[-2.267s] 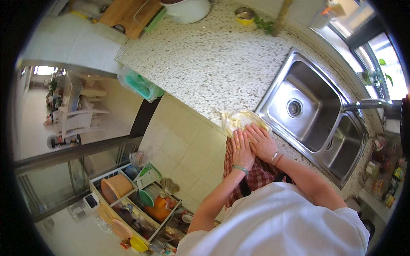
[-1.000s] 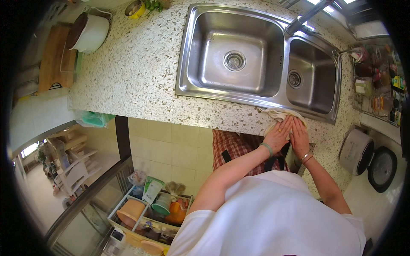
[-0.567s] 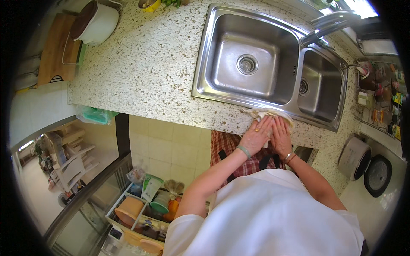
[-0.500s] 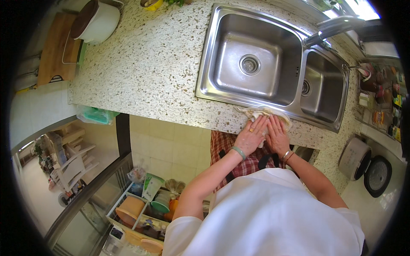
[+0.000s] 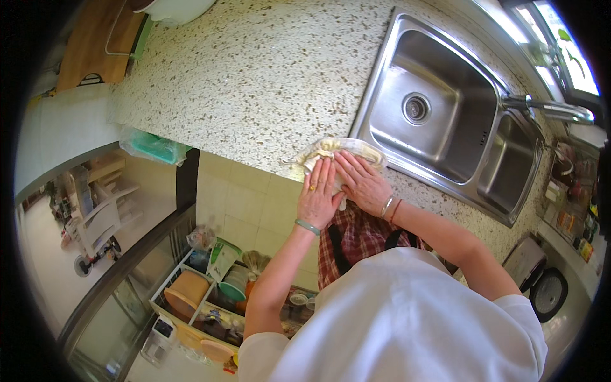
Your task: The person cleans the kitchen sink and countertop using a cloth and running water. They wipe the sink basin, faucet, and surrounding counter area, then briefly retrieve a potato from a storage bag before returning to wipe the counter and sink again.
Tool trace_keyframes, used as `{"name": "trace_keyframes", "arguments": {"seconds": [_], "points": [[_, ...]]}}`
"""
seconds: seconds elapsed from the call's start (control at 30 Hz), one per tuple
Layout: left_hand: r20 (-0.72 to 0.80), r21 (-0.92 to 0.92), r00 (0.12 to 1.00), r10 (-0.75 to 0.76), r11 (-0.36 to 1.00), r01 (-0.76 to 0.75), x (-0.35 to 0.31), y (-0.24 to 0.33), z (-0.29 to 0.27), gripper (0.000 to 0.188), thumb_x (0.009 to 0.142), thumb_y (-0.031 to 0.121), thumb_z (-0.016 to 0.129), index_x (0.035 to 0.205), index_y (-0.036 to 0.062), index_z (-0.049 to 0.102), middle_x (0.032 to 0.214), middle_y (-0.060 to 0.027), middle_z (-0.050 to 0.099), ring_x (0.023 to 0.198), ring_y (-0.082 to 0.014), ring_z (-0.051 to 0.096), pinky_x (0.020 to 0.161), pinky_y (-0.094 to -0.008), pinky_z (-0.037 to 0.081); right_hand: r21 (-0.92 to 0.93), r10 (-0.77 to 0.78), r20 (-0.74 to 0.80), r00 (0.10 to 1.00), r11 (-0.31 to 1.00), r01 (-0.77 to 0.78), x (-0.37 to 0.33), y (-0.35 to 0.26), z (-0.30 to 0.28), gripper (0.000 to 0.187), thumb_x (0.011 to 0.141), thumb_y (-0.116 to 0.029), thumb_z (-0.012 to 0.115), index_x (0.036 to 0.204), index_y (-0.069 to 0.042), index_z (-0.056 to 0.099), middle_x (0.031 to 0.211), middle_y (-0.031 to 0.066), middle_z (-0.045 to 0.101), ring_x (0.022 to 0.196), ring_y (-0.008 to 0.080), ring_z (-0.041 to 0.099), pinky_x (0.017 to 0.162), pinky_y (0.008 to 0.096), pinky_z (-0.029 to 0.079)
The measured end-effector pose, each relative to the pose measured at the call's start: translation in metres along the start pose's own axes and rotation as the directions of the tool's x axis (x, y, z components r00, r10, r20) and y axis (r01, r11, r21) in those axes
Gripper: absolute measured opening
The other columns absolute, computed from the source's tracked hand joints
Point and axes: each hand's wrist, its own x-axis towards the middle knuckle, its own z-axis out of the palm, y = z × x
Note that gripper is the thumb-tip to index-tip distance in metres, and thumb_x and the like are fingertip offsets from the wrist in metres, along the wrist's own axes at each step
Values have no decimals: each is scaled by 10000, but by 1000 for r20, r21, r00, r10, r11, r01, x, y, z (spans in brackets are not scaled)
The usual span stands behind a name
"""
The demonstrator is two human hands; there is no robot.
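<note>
A cream, patterned cloth [image 5: 359, 148] lies bunched on the counter's front edge, at the near left corner of the sink, with a loose end hanging between my hands. Both hands press it down with straight fingers. My left hand [image 5: 317, 194], wearing a ring and a green bangle, has its fingertips on the cloth's near left part. Against it, my right hand [image 5: 366, 181] lies flat over the cloth's middle, a silver bracelet and red cord on its wrist. The undersides of the fingers are hidden.
A double steel sink [image 5: 371, 105] with a tap [image 5: 550, 108] is set into the speckled counter [image 5: 254, 83]. A wooden board [image 5: 95, 48] and a white pot [image 5: 178, 7] stand far left. Below left is an open drawer-like rack [image 5: 184, 290]; a condiment shelf is at right.
Both hands have slid the cloth left along the counter edge, from in front of the sink to beside its near left corner. The view has also shifted left.
</note>
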Motion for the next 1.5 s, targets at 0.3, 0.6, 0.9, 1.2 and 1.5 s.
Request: {"name": "trace_keyframes", "arguments": {"seconds": [0.3,0.6,0.9,1.2,1.5], "points": [[-58,220,978,-202,953,210,62,-94,-47,681,1004,441,268,1502,15,83,1583,-135,45,1464,-272,17,1186,-424,33,-313,-72,86,994,945,95,153,-1,-18,638,980,-404,371,1508,-110,166,1584,35,131,1459,168,96,1181,398,116],[-237,207,906,-351,893,400,114,-120,-66,617,1010,331,261,1499,5,75,1582,-141,12,1461,-271,-43,1188,-414,2,-137,-55,-116,992,990,39,228,15,-20,532,996,-278,364,1493,-139,240,1578,16,160,1458,155,95,1190,366,83],[-224,74,849,-478,860,504,17,22,10,612,1008,306,265,1487,-23,73,1572,-174,8,1454,-311,-38,1190,-422,14,-243,-175,29,984,954,177,61,-4,-1,542,977,-248,391,1485,-104,267,1576,34,178,1460,168,111,1189,379,80],[-150,-423,917,-370,862,278,-52,191,71,672,847,50,539,1426,-103,233,1532,-232,172,1444,-361,97,1172,-388,195,16,-212,-136,968,976,217,-140,42,15,464,883,-155,516,1332,-42,491,1455,86,425,1381,221,339,1117,386,275],[-58,-969,902,-428,240,52,-63,197,81,491,943,293,577,1329,16,452,1054,-91,656,946,-170,599,856,-308,464,626,248,-17,969,758,-183,-178,35,-40,217,937,-191,513,886,-17,633,699,142,569,638,241,548,641,339,448]]}}
